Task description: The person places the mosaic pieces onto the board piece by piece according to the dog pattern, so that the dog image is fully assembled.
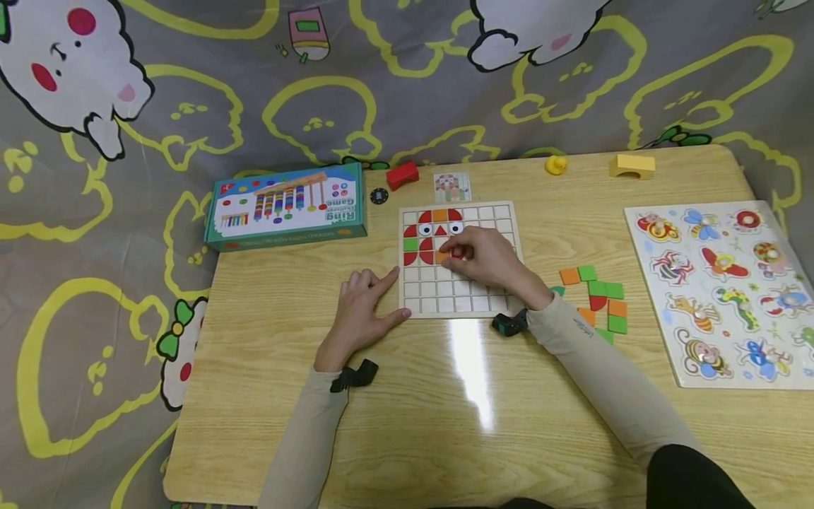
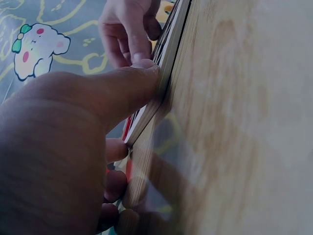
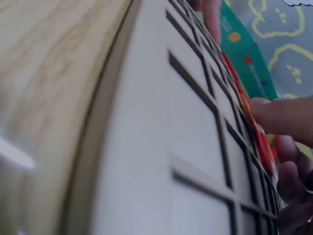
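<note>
A white gridded board (image 1: 429,306) lies on the table, its upper left part filled with red, green and orange tiles and two eye tiles. My right hand (image 1: 486,258) is over the board's middle, thumb and index finger pinching an orange square tile (image 1: 441,258) at a cell beside the red quarter-round tiles (image 1: 426,258). In the right wrist view the thumb (image 3: 279,115) reaches the orange and red tiles. My left hand (image 1: 361,311) rests at the board's left side, its extended index finger and thumb (image 2: 122,90) touching the edge.
Loose green, orange and red tiles (image 1: 613,290) lie right of the board, partly behind my right forearm. An insect puzzle board (image 1: 693,247) is farther right. Along the back are a game box (image 1: 286,205), red block (image 1: 403,175), pattern card (image 1: 451,187), yellow duck (image 1: 556,165) and yellow arch block (image 1: 632,167).
</note>
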`<state>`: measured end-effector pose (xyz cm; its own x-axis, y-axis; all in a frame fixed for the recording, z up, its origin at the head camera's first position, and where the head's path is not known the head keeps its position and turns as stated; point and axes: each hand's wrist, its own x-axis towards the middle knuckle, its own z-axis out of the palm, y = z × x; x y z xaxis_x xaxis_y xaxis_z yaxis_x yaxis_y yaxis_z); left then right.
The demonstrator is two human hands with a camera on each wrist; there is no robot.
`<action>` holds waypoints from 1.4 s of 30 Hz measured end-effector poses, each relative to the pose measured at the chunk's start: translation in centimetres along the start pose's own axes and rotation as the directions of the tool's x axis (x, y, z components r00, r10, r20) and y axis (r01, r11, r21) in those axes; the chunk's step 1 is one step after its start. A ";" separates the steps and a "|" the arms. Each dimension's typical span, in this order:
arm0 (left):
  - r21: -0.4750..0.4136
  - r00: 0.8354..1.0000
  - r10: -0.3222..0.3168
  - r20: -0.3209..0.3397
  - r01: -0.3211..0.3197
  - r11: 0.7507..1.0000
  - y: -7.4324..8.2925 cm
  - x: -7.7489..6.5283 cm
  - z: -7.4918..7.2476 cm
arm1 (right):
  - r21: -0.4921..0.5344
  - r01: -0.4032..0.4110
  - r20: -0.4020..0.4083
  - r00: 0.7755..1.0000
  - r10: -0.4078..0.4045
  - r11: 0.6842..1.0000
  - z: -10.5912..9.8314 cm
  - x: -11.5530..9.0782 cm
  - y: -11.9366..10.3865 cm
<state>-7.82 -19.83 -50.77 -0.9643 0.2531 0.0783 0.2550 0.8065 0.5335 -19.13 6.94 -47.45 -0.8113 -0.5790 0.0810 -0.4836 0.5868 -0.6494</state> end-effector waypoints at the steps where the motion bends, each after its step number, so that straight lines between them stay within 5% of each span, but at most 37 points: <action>1: 0.000 1.000 -0.001 0.001 0.001 1.000 0.0 0.0 0.0 | 0.013 0.001 -0.003 1.000 -0.001 1.000 -0.2 -0.2 0.1; 7: -0.001 1.000 0.004 0.010 -0.004 1.000 0.1 0.0 0.3 | 0.047 -0.030 -0.055 0.998 0.033 0.998 -3.1 -2.7 1.8; 21: -0.010 1.000 -0.006 -0.003 0.006 1.000 -0.2 -0.4 -0.2 | -0.142 -0.260 -0.003 0.965 0.263 0.955 -12.8 -11.7 6.8; 31: -0.008 1.000 -0.008 0.002 0.008 1.000 0.1 -0.4 0.0 | -0.206 -0.343 0.044 0.932 0.359 0.917 -13.7 -14.3 8.4; 42: -0.007 1.000 -0.003 0.007 0.003 1.000 0.4 -0.4 -0.1 | -0.102 -0.324 -0.120 0.942 0.312 0.940 -12.6 -14.2 7.2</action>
<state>-7.34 -19.69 -50.47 -0.9646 0.2542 0.0708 0.2513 0.8037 0.5393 -15.24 26.56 -43.74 -0.9550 -0.2946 -0.0351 -0.2255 0.7976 -0.5595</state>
